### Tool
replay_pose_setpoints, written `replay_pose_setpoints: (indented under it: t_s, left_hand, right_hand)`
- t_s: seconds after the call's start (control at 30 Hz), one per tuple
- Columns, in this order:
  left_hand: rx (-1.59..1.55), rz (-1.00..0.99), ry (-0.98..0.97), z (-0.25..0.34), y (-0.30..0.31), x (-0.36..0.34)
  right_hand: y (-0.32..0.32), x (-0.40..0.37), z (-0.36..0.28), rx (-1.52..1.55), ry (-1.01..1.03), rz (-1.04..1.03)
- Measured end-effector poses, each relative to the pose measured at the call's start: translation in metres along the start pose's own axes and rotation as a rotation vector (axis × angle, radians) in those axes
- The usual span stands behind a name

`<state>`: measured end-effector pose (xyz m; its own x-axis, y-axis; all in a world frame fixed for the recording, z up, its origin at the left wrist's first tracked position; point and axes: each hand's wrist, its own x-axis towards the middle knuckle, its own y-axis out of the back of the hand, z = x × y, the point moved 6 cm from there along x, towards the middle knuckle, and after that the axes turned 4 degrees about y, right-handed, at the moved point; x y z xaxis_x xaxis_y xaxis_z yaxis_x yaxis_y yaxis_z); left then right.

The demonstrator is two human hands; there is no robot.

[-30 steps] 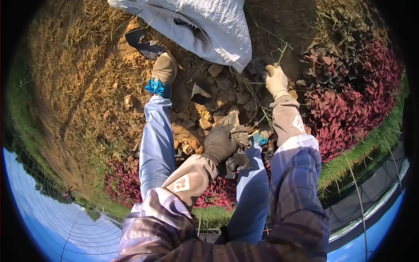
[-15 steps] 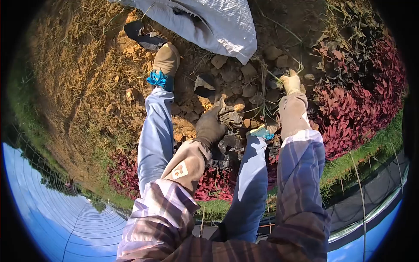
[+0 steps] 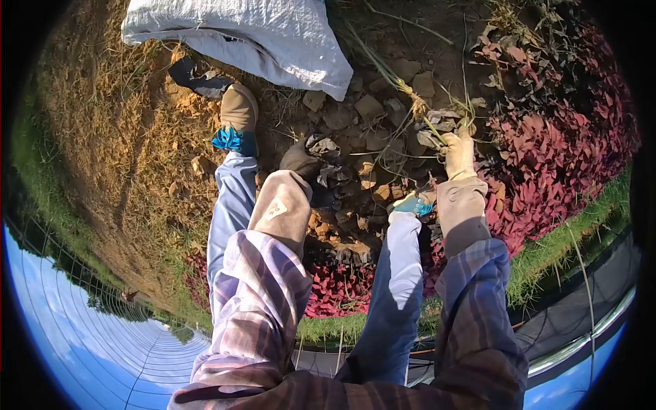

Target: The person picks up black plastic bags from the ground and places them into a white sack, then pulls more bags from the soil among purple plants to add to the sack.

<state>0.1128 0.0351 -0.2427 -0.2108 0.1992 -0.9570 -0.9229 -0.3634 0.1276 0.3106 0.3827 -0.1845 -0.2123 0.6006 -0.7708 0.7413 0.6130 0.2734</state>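
My gloved left hand (image 3: 301,161) is closed on a crumpled dark scrap (image 3: 329,171) that looks like torn black plastic, low over the soil and stones. My right hand (image 3: 459,154), in a tan glove, grips the green stems of a weed (image 3: 414,102). The weed's long stalks stretch up and left across the stones, and its straw-coloured base is exposed. Beside the right fingers lies a pale, crumpled scrap (image 3: 441,126). Both gloves' fingertips are partly hidden by what they hold.
A white woven sack (image 3: 273,44) lies ahead on the ground, with another dark scrap (image 3: 198,78) beside it. Stones (image 3: 369,107) cover the middle. My shoes (image 3: 239,113) stand on either side. Red-leaved plants (image 3: 547,164) grow at right and between my legs.
My left hand has moved forward and left, carrying the dark scrap off the stones. The weed in my right hand now stretches across the stones with its base showing. The view has shifted slightly.
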Motion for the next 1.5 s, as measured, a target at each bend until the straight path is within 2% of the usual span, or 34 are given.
replay_pose_setpoints:
  t_s: [0.07, 0.1, 0.13, 0.17, 0.2, 0.23, 0.3, 0.37, 0.4, 0.43, 0.47, 0.5, 0.53, 0.6, 0.63, 0.7, 0.77, 0.8, 0.87, 0.9, 0.93, 0.97, 1.0, 1.03, 1.07, 1.1, 1.17, 1.23, 1.27, 1.3, 1.37, 1.43, 1.47, 1.5]
  left_hand:
    - [-0.344, 0.009, -0.031, 0.016, -0.010, -0.015]
    - [-0.401, 0.149, -0.013, 0.008, -0.013, -0.019]
    - [-0.237, 0.244, 0.013, 0.029, -0.008, -0.038]
    - [-0.072, 0.345, 0.036, 0.053, -0.003, -0.062]
    - [-0.140, 0.388, -0.044, 0.058, -0.012, -0.071]
    - [-0.164, 0.441, -0.006, 0.059, -0.024, -0.079]
    - [-0.154, 0.476, 0.134, 0.087, -0.036, -0.108]
    - [-0.196, 0.518, 0.087, 0.043, -0.069, -0.096]
    - [-0.411, 0.352, 0.117, 0.052, -0.080, -0.108]
    - [-1.158, 0.182, 0.155, 0.039, -0.109, -0.112]
    - [-1.453, -0.085, 0.196, 0.052, -0.118, -0.126]
    - [-1.731, -0.370, 0.237, 0.080, -0.116, -0.147]
    - [-1.662, -0.294, 0.307, 0.119, -0.092, -0.178]
    - [-1.416, -0.058, 0.119, 0.123, -0.076, -0.173]
    - [-1.286, 0.062, 0.034, 0.116, -0.067, -0.168]
    - [-0.961, 0.165, 0.027, 0.069, -0.056, -0.131]
    - [-0.982, 0.066, 0.053, 0.125, -0.008, -0.167]
    - [-1.118, 0.052, 0.041, 0.124, 0.000, -0.167]
    - [-1.043, 0.102, 0.040, 0.109, 0.015, -0.157]
    - [-1.010, 0.128, 0.038, 0.104, 0.022, -0.151]
    - [-1.138, 0.115, 0.091, 0.101, 0.026, -0.152]
    - [-1.098, 0.207, 0.107, 0.101, 0.039, -0.151]
    - [-1.201, 0.188, 0.104, 0.085, 0.043, -0.135]
    - [-1.303, 0.168, 0.100, 0.065, 0.045, -0.117]
    - [-1.308, 0.195, 0.181, 0.069, 0.064, -0.120]
    - [-1.333, 0.152, 0.179, 0.076, 0.079, -0.126]
    - [-1.344, 0.151, 0.182, 0.090, 0.111, -0.136]
    - [-1.331, 0.180, 0.176, 0.086, 0.138, -0.134]
    - [-1.320, 0.198, 0.172, 0.086, 0.148, -0.133]
    - [-1.307, 0.217, 0.168, 0.086, 0.159, -0.131]
    - [-1.295, 0.251, 0.165, 0.083, 0.181, -0.120]
    - [-1.364, 0.287, 0.169, 0.059, 0.202, -0.087]
    - [-1.298, 0.313, 0.103, 0.073, 0.223, -0.079]
    - [-1.213, 0.339, 0.023, 0.097, 0.245, -0.075]
  right_hand:
    - [-0.010, -0.014, -0.012, -0.029, 0.094, 0.077]
    - [-0.020, -0.027, -0.017, -0.112, 0.045, 0.020]
    - [-0.039, -0.043, -0.027, -0.005, 0.291, 0.064]
    - [-0.054, -0.052, 0.004, 0.174, 0.118, -0.019]
    - [-0.076, -0.076, -0.002, 0.134, 0.015, -0.098]
    - [-0.094, -0.097, 0.002, 0.032, 0.045, -0.144]
    - [-0.125, -0.143, 0.013, 0.283, 0.015, -0.046]
    - [-0.121, -0.165, 0.026, -0.006, 0.141, 0.108]
    - [-0.115, -0.174, 0.033, -0.140, 0.168, 0.168]
    - [-0.111, -0.179, 0.013, -0.159, 0.129, 0.147]
    - [-0.106, -0.185, -0.010, -0.179, 0.091, 0.124]
    - [-0.102, -0.189, -0.021, -0.026, -0.115, 0.131]
    - [-0.101, -0.194, -0.027, 0.130, -0.319, 0.131]
    - [-0.123, -0.199, -0.032, 0.496, -0.371, 0.163]
    - [-0.129, -0.198, -0.037, 0.313, -0.253, -0.011]
    - [-0.133, -0.195, -0.047, -0.054, -0.001, -0.347]
    - [-0.148, -0.204, -0.072, -0.108, 0.069, -0.553]
    - [-0.156, -0.215, -0.109, 0.024, 0.012, -0.601]
    - [-0.173, -0.223, -0.126, 0.247, -0.126, -0.573]
    - [-0.178, -0.229, -0.138, 0.213, -0.150, -0.490]
    - [-0.187, -0.240, -0.170, 0.177, -0.171, -0.408]
    - [-0.191, -0.245, -0.188, 0.140, -0.193, -0.322]
    - [-0.195, -0.237, -0.197, -0.123, -0.046, -0.432]
    - [-0.199, -0.229, -0.225, -0.289, 0.221, -0.402]
    - [-0.202, -0.224, -0.252, -0.472, 0.480, -0.313]
    - [-0.209, -0.214, -0.272, -0.575, 0.668, -0.207]
    - [-0.230, -0.178, -0.296, -0.698, 0.612, -0.051]
    - [-0.266, -0.140, -0.301, -0.897, 0.655, 0.086]
    - [-0.284, -0.115, -0.285, -0.996, 0.500, 0.030]
    - [-0.300, -0.102, -0.281, -1.119, 0.429, -0.020]
    - [-0.302, -0.059, -0.271, -0.903, 0.173, -0.133]
    - [-0.288, -0.019, -0.260, -0.133, 0.376, 0.027]
    - [-0.286, -0.038, -0.298, 0.341, 0.400, -0.040]
    - [-0.281, -0.051, -0.326, 0.376, 0.412, -0.096]
